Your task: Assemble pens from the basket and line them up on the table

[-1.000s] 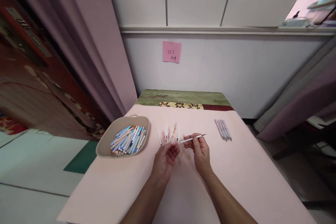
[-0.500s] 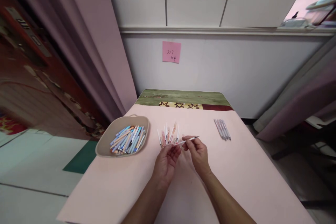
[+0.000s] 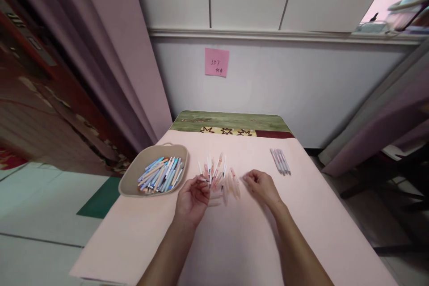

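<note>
Near the middle of the frame, the left hand (image 3: 192,196) is curled with its fingertips at the near end of a loose cluster of pens (image 3: 216,172) lying on the pink table (image 3: 234,241); motion blur makes it impossible to tell whether it actually pinches one. The right hand (image 3: 263,185), just right of centre, rests half closed beside the cluster, and whether anything is in it cannot be made out. Some pens beneath the fingers are smeared into pale streaks. A tan basket (image 3: 130,183) of blue and orange pens sits at centre left, and a small row of grey pens (image 3: 280,161) lies well apart at centre right. Both forearms are cut off by the lower edge.
</note>
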{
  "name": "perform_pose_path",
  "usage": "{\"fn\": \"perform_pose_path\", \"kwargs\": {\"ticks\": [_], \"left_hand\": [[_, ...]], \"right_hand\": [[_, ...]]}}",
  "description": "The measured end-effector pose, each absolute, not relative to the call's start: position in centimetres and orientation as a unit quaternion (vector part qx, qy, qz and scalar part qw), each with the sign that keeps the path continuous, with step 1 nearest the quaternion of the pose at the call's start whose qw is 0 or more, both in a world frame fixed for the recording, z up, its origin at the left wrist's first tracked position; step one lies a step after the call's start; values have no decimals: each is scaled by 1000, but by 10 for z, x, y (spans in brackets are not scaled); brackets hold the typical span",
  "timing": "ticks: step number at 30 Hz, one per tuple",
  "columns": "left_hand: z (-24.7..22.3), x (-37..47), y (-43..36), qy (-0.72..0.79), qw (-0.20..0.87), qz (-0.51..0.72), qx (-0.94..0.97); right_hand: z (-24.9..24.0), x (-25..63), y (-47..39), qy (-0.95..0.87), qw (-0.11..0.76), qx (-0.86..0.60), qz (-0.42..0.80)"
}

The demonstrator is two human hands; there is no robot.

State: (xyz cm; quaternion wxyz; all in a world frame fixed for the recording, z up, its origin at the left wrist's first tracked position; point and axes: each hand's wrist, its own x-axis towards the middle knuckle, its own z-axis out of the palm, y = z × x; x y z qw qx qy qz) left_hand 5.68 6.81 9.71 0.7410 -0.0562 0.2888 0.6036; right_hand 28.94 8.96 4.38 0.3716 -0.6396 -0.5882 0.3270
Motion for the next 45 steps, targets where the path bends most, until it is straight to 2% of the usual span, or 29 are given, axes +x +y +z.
{"fn": "perform_pose_path", "kwargs": {"ticks": [3, 6, 13, 32, 40, 45], "left_hand": [[94, 56, 68, 309, 731, 604, -68], [91, 58, 67, 361, 703, 610, -66], [82, 68, 66, 444, 679, 584, -33], [66, 62, 77, 426, 653, 625, -39], [66, 64, 74, 419, 654, 630, -27], [74, 73, 77, 413, 653, 636, -8]], "right_hand": [[44, 291, 87, -643, 252, -645, 327], [44, 283, 84, -655, 205, -649, 327], [39, 266, 82, -637, 176, -693, 289], [48, 264, 81, -622, 146, -718, 277], [51, 269, 82, -630, 181, -705, 271], [53, 267, 82, -635, 323, -622, 324]]}}
